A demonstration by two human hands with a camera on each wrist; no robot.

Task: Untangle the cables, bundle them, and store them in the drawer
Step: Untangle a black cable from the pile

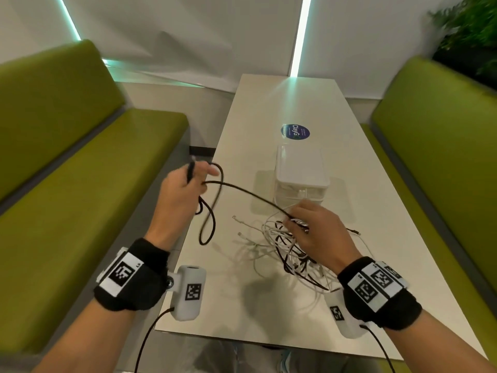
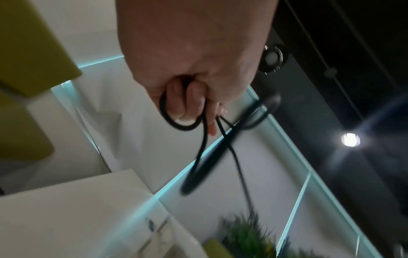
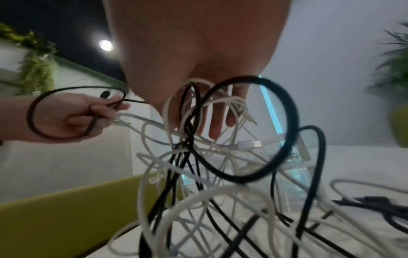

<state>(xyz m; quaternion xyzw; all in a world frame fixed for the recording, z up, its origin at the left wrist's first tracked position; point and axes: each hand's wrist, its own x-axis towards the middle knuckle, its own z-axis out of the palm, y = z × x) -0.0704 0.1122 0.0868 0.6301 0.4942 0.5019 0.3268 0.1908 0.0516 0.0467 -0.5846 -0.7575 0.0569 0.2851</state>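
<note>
A tangle of white and black cables [image 1: 279, 246] [image 3: 159, 167] lies on the white table [image 1: 242, 305] in front of a small white drawer box [image 1: 301, 168]. My right hand [image 1: 295, 222] [image 3: 209, 122] grips the top of the tangle, with strands looped around its fingers. My left hand [image 1: 204, 176] [image 2: 194, 108] [image 3: 106, 111], raised over the table's left edge, holds a black cable [image 1: 242, 189] [image 2: 204, 139] gathered in loops, its plug end sticking up. That cable stretches taut from the left hand across to the right hand. The box's drawer front is hidden behind my right hand.
Green benches [image 1: 80, 184] [image 1: 443, 157] flank the table on both sides. A round blue sticker [image 1: 295, 131] sits behind the box. A plant [image 1: 473, 30] stands at the far right. Loose white cable ends [image 1: 236, 218] lie left of the tangle.
</note>
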